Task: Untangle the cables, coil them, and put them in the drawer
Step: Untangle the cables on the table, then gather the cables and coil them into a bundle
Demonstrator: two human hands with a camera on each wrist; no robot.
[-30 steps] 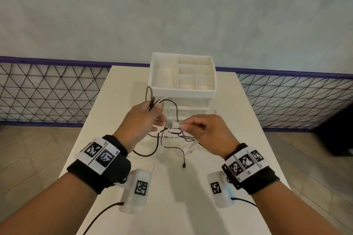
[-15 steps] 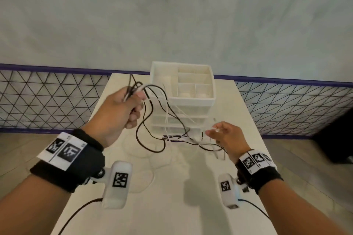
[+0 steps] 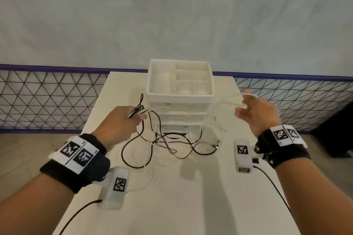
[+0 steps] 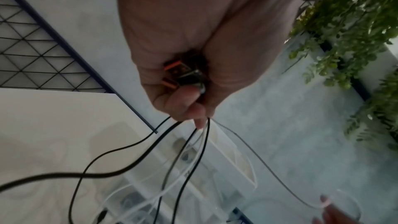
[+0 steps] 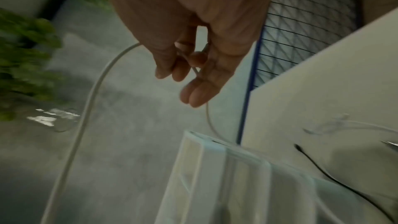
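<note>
STEP: untangling, nothing coiled | left hand (image 3: pixel 122 120) grip clenches thin black and white cables (image 3: pixel 172 141), knot lying on counter before white plastic drawer unit (image 3: pixel 179 97) | right hand (image 3: pixel 256 112) pinches white strand | NEXT: I reckon draw apart gently.

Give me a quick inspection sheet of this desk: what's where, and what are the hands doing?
Surface: cream rectangular table, cables strewn on it.
Job's things: white plastic drawer unit, drawers shut.
Clutter: nothing seen.
Hands: left hand grips a cable bundle; right hand pinches the thin white cable.
Cables: black cables and white ones tangled before the unit.
Surroundings: grey wall, black triangle-mesh fence, green plants.
</note>
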